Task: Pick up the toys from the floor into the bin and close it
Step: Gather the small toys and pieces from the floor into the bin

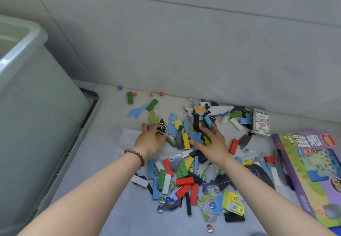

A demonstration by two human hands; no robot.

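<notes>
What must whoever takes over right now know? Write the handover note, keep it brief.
Left hand: fingers curled round a wire puzzle.
Right hand: open, flat on the blocks.
Bin: at the left, lid off, contents hidden.
Done: nothing that shows.
Left: blocks, marbles, puzzle pieces, card box and purple game box all lie on the floor; bin them, then close it.

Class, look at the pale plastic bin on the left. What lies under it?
A grey ribbed panel, possibly its lid, juts out from beneath the bin along the side nearest the toys. How far it runs underneath is hidden by the bin.
</notes>
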